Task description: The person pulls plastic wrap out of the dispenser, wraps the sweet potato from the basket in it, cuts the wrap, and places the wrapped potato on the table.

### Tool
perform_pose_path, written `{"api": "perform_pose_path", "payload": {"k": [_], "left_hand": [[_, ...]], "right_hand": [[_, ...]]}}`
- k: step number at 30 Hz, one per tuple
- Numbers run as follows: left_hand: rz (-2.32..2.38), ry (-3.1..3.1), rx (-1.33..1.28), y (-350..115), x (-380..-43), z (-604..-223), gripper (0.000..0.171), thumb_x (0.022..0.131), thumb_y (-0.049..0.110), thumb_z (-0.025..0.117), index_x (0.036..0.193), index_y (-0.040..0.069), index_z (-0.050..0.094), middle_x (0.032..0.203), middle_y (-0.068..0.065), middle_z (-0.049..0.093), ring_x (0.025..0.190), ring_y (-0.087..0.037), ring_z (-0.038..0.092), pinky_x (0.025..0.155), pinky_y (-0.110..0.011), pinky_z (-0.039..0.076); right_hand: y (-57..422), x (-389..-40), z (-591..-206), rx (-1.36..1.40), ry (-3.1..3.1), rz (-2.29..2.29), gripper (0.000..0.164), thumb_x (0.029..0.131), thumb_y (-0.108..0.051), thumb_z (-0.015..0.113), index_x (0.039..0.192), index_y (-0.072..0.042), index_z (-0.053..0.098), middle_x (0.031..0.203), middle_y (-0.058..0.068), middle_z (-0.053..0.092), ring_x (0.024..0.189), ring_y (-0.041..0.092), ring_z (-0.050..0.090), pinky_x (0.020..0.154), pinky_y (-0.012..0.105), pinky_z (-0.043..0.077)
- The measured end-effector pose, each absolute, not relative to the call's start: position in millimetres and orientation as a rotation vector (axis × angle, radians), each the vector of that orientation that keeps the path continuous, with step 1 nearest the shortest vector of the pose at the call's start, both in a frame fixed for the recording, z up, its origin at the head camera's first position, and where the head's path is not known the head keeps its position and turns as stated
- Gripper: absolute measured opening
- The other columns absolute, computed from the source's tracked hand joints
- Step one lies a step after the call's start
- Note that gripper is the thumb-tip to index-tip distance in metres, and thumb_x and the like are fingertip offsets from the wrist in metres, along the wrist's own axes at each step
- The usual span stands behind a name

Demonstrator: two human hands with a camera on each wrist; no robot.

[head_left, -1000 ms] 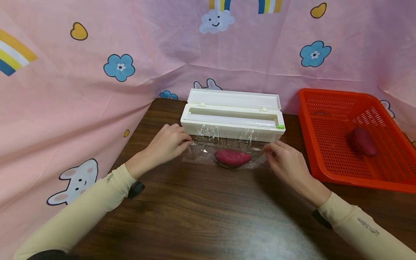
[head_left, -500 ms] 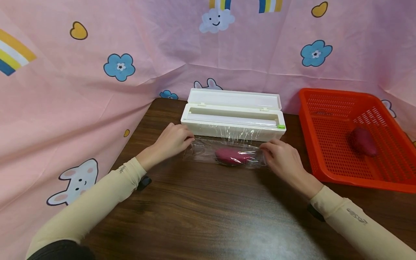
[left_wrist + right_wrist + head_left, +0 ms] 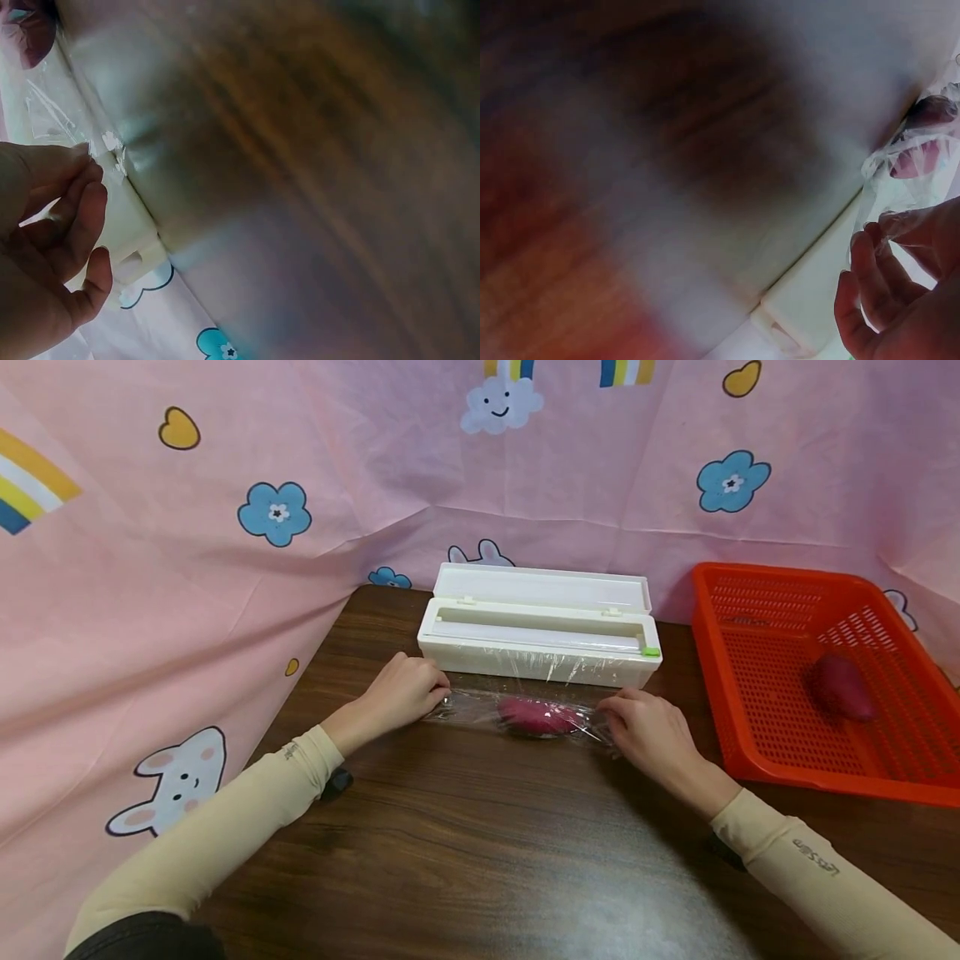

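A purple-red sweet potato point(image 3: 538, 717) lies under clear plastic wrap point(image 3: 474, 705) in front of a white wrap dispenser point(image 3: 536, 667). From the dispenser's front edge the film runs down to the sweet potato. My left hand point(image 3: 401, 693) pinches the film's left end between thumb and fingertips; in the left wrist view the thumb point(image 3: 56, 161) meets the index finger on it. At the right end, my right hand point(image 3: 652, 731) pinches the bunched film, also visible in the right wrist view beside the sweet potato point(image 3: 916, 157). The dispenser's lid point(image 3: 543, 587) stands raised, showing the film roll point(image 3: 536, 637) inside.
An orange-red plastic basket point(image 3: 738, 752) stands at the right with another sweet potato point(image 3: 843, 687) in it. A green slider point(image 3: 650, 652) sits at the dispenser's right end. Pink printed cloth point(image 3: 360, 460) hangs behind and left of the brown wooden table point(image 3: 480, 852).
Film has been folded over the sweet potato, which has shifted slightly away from me. My left hand moved a little right, my right hand slightly left, and the film strip is narrower.
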State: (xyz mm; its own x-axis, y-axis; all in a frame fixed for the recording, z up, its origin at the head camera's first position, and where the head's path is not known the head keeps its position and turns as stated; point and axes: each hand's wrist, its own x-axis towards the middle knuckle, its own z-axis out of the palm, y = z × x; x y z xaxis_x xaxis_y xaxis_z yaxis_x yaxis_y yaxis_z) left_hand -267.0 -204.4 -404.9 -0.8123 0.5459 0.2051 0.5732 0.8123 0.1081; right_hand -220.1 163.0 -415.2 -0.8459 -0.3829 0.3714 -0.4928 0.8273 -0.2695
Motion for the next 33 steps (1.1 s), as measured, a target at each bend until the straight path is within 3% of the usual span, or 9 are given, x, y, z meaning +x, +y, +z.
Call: {"api": "perform_pose_path", "payload": {"k": [15,23,28,33], "left_hand": [[-0.284,-2.829,-0.922,-205.8,-263.1,-407.2,0.007,0.090,0.015,0.077,0.088,0.012,0.083,0.086,-0.002,0.077,0.076,-0.020,0.072,0.063,-0.038,0.050],[-0.258,-2.833,-0.930,-203.3,-260.4,-407.1,0.008,0.091,0.015,0.076,0.087,0.012,0.083,0.084,-0.003,0.077,0.071,-0.018,0.070,0.058,-0.034,0.048],[-0.242,-2.831,-0.926,-202.5,-260.1,-407.8,0.008,0.090,0.015,0.077,0.086,0.012,0.082,0.083,-0.002,0.076,0.071,-0.018,0.069,0.059,-0.036,0.048],[-0.235,-2.840,-0.928,-199.9,-259.3,-407.3,0.008,0.090,0.016,0.077,0.085,0.013,0.082,0.082,-0.002,0.076,0.071,-0.018,0.069,0.060,-0.037,0.047]], "right_hand": [[156.4,-215.9,-410.3,0.683,-2.759,0.493,0.016,0.085,-0.006,0.066,0.091,-0.011,0.079,0.087,0.003,0.073,0.074,0.024,0.068,0.061,0.045,0.053],[145.6,-206.8,-401.3,0.813,-2.546,0.500,0.013,0.079,-0.004,0.071,0.091,-0.004,0.076,0.093,0.010,0.068,0.086,0.029,0.063,0.072,0.043,0.053],[128.3,-199.0,-396.6,1.004,-2.476,0.525,0.020,0.080,-0.007,0.076,0.100,-0.004,0.076,0.101,0.009,0.069,0.094,0.027,0.064,0.082,0.042,0.055],[114.5,-197.2,-397.5,1.075,-2.559,0.480,0.039,0.081,-0.015,0.083,0.117,-0.004,0.073,0.116,0.011,0.070,0.107,0.028,0.066,0.091,0.045,0.056]]}}
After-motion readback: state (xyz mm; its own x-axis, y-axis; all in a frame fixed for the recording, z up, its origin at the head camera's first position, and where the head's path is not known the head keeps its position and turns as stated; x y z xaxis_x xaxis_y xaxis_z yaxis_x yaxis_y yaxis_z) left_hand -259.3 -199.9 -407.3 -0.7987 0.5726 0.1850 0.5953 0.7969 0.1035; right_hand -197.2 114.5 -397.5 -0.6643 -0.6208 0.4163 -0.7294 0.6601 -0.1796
